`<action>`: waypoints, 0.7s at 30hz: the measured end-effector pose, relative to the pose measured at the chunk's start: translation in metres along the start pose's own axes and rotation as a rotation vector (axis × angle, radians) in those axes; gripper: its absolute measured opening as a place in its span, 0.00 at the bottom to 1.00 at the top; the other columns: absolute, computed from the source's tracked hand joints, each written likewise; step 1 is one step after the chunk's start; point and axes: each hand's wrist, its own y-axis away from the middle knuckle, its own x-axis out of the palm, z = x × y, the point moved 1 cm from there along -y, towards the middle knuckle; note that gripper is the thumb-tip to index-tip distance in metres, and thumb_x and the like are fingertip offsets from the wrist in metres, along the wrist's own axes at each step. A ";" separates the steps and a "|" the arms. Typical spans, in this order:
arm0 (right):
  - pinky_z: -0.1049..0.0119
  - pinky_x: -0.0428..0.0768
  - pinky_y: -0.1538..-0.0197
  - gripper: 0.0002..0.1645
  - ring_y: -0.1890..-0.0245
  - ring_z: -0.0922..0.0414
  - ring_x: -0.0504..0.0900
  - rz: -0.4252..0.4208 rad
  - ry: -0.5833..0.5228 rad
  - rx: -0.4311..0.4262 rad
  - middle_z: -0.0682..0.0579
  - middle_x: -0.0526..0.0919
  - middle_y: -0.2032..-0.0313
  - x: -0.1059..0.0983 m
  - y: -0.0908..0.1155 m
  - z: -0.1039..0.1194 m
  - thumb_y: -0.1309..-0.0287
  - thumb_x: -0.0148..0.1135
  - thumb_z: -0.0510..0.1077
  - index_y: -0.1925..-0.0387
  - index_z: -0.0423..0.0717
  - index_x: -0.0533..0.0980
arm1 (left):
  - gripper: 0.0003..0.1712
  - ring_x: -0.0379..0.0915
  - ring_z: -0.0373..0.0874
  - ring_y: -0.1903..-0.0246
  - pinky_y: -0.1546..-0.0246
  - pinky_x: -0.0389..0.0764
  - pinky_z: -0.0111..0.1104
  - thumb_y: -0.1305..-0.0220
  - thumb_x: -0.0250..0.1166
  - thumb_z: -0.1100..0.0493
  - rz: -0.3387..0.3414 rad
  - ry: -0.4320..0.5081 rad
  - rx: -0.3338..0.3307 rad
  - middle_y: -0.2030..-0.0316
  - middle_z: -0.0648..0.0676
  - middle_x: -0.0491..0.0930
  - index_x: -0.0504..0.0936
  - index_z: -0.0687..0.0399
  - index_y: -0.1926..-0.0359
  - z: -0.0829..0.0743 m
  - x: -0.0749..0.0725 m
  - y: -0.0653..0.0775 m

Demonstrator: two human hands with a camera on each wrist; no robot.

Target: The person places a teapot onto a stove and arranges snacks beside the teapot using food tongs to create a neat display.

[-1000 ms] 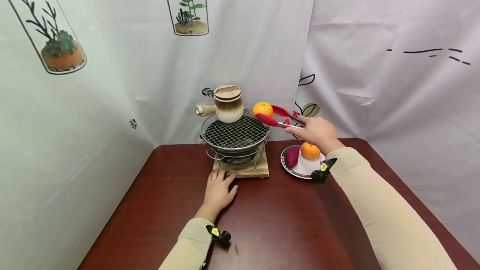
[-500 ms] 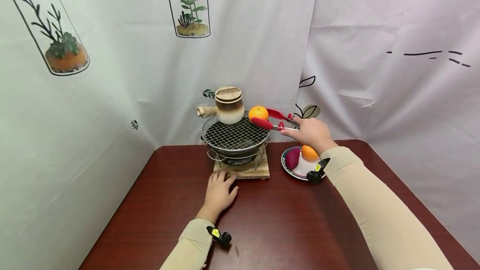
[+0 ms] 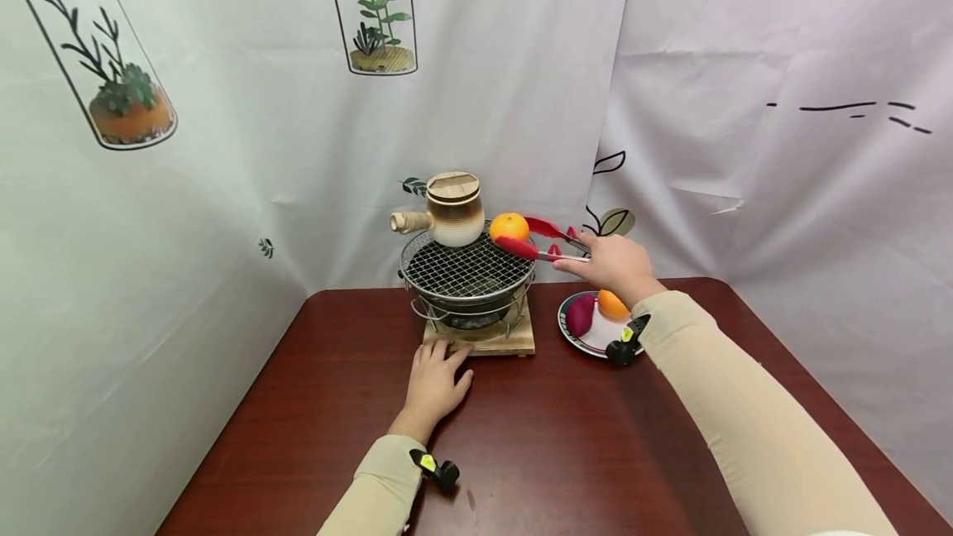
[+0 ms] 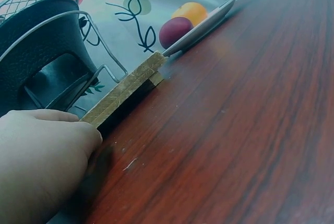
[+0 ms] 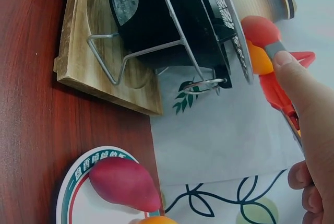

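Orange fruit [image 3: 510, 227] is at the back right edge of the grill [image 3: 462, 275], pinched between the red tips of my tongs [image 3: 519, 249]. Honestly can't tell if its underside touches the mesh or hangs just over it. My right hand [image 3: 616, 261] has the tongs, thumb on one arm and fingers curled round the other, so they're only closed down as far as the fruit lets them.

Just left of it, the lidded pot [image 3: 456, 222] sits on the mesh near the back edge. Under the grill there's a wooden board [image 3: 514, 342], and my left hand [image 3: 435, 379] rests at its front edge, fingers loosely spread, not gripping anything.

How far along? I'd call it partway: pot's on the grill, one fruit's over there but not let go of. Another orange [image 3: 613, 304] and a purple fruit [image 3: 580, 315] lie untouched on the plate [image 3: 606, 331], which is near the far right corner of the surface [image 3: 536, 445], just right of the board and apart from it.
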 end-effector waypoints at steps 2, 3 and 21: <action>0.50 0.80 0.69 0.61 0.57 0.44 0.83 -0.006 -0.005 -0.004 0.38 0.83 0.45 0.001 0.000 0.001 0.53 0.47 0.90 0.26 0.59 0.67 | 0.25 0.67 0.61 0.42 0.37 0.65 0.57 0.38 0.69 0.49 0.003 -0.002 -0.002 0.42 0.61 0.75 0.83 0.43 0.39 0.000 0.000 0.000; 0.51 0.80 0.70 0.62 0.58 0.44 0.83 -0.006 -0.005 -0.005 0.39 0.83 0.45 0.001 0.001 0.002 0.53 0.47 0.90 0.26 0.59 0.67 | 0.25 0.67 0.61 0.42 0.37 0.65 0.57 0.38 0.69 0.49 0.005 -0.003 -0.003 0.42 0.61 0.75 0.83 0.43 0.39 0.000 0.000 0.000; 0.54 0.79 0.72 0.61 0.58 0.44 0.82 0.023 -0.013 -0.006 0.38 0.83 0.45 0.001 0.002 0.003 0.52 0.52 0.87 0.26 0.56 0.66 | 0.25 0.67 0.60 0.42 0.37 0.65 0.57 0.37 0.69 0.48 0.018 -0.006 -0.010 0.42 0.60 0.74 0.83 0.42 0.39 0.000 0.000 0.000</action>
